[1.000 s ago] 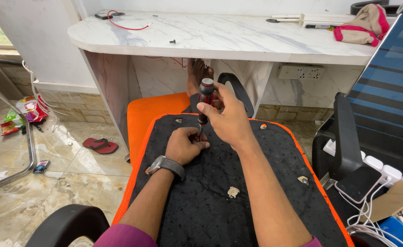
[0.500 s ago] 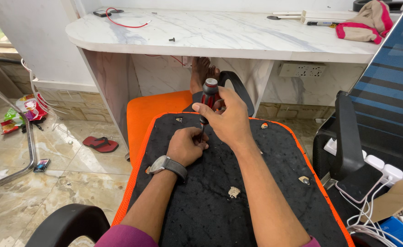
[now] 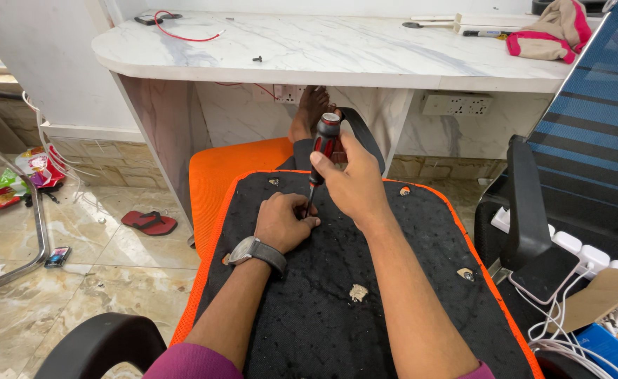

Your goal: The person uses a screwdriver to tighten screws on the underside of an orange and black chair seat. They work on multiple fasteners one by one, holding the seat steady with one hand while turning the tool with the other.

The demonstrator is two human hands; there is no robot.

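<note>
Screwdriver (image 3: 321, 156) held upright over black seat underside (image 3: 351, 281), tip set down in it | handle gripped by right hand (image 3: 351, 186), fingers wrapped shut | shaft steadied by left hand (image 3: 284, 221), fingers curled | tool judged light, stiff, best taken by its ribbed handle.
</note>
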